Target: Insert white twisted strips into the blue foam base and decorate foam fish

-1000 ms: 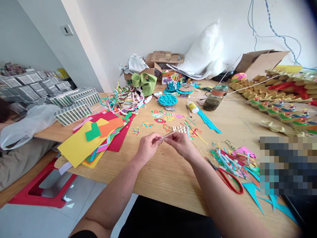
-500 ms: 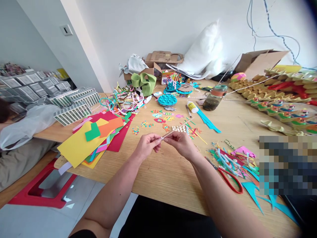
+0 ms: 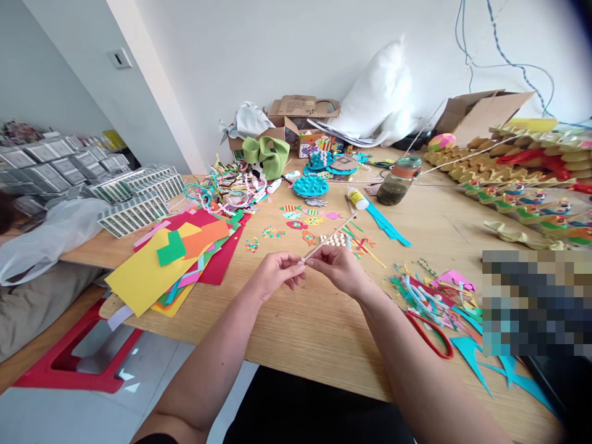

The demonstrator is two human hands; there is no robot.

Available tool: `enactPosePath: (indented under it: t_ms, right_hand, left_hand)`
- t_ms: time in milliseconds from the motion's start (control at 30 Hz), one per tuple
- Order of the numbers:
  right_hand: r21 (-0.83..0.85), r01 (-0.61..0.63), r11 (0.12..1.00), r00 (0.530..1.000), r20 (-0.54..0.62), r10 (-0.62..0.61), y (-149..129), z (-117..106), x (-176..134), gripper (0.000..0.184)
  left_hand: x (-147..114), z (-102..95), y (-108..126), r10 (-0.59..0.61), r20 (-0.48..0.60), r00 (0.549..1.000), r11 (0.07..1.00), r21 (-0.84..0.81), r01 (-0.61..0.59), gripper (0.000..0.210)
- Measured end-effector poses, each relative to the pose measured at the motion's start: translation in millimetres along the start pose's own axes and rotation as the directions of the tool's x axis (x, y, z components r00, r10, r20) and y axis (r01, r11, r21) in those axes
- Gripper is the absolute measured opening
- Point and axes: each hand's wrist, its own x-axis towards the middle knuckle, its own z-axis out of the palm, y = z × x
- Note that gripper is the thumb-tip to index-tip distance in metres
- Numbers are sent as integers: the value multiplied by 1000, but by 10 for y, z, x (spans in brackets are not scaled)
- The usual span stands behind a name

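Left fingers (image 3: 292, 270), right fingers (image 3: 320, 266) nearly meet, pinching pale strip (image 3: 330, 237).

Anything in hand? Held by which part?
A thin pale strip, pinched at its near end by both the left hand and the right hand; its far end points away from the person.

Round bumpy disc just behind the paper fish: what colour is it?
The disc is bright blue; the head view shows it best.
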Motion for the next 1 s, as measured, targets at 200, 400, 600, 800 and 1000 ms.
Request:
enactPosePath:
  t_ms: [200, 400, 600, 800, 1000]
  right_hand:
    - [-38, -66, 997, 998, -15, 65, 77, 42, 34, 31]
    - [-23, -65, 998, 998, -10, 65, 100, 61, 40, 31]
    - [20, -38, 999, 999, -17, 38, 52, 54, 36, 27]
    - [128, -17, 992, 997, 75, 8, -5, 3, 13, 31]
    - [185, -27, 982, 986, 164, -3, -19, -11, -18, 32]
  left_hand:
    - [29, 74, -127, 411, -181, 894, 821, 499, -276, 10]
    - [4, 58, -121, 433, -178, 884, 782, 563, -269, 10]
    - [2, 105, -76, 265, -211, 941, 913, 369, -174, 15]
    - [6, 32, 8, -44, 10, 999, 990, -131, 45, 30]
    - [1, -148, 46, -203, 317, 927, 929, -238, 284, 25]
